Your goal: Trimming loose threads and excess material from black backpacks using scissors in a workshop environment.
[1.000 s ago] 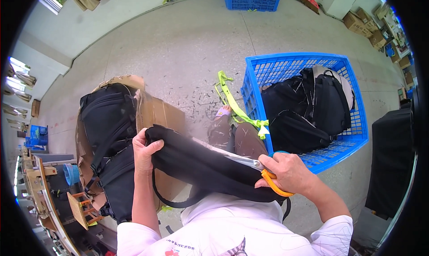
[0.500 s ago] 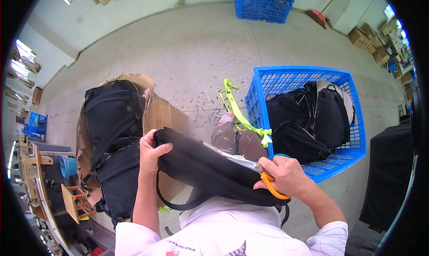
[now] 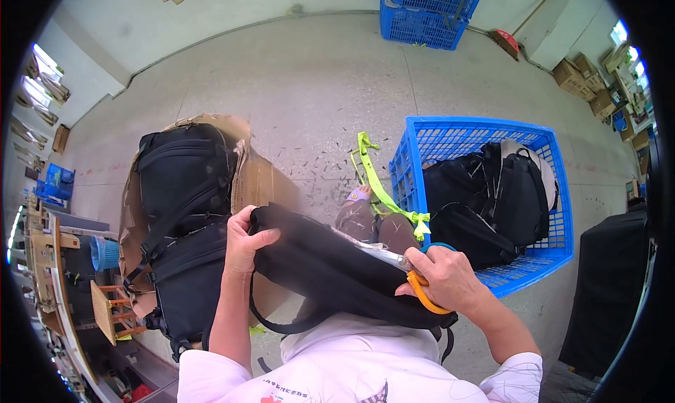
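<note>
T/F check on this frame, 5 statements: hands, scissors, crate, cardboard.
1. The left hand grips one end of the black bag. True.
2. The right hand holds a screwdriver. False: it holds scissors with orange and blue handles.
3. The blue crate at the right is empty. False: black backpacks lie in it.
4. Black bags lie on the cardboard at the left. True.
5. A yellow-green strap lies on the floor beside the crate. True.
</note>
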Demonstrator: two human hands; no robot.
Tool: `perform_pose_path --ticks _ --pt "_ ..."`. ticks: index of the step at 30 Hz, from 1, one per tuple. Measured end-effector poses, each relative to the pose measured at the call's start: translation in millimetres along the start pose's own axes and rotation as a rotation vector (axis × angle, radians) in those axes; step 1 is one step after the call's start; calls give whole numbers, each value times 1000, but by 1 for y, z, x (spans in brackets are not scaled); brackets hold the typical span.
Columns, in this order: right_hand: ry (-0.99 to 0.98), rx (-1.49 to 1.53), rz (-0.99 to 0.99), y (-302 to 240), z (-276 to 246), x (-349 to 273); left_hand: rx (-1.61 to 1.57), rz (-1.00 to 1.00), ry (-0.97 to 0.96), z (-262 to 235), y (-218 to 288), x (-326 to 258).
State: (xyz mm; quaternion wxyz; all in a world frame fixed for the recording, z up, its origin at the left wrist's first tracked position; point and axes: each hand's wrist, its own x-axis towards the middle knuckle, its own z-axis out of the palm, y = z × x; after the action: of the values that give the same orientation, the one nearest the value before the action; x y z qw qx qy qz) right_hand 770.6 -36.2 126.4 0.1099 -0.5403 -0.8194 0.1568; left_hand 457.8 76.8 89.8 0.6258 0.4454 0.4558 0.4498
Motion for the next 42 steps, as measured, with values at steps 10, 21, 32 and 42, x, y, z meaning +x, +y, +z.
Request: perform_pose_path --ticks 10,21,32,42 --pt "99 -39 -34 -5 3 11 15 11 -19 3 3 -2" --pt "84 14 12 -8 2 13 -12 -5 -27 3 4 -5" --pt "49 -112 39 -9 12 11 -22 -17 -38 3 4 -7" --pt "148 -65 -82 -13 -5 29 -23 29 -100 2 10 -9"
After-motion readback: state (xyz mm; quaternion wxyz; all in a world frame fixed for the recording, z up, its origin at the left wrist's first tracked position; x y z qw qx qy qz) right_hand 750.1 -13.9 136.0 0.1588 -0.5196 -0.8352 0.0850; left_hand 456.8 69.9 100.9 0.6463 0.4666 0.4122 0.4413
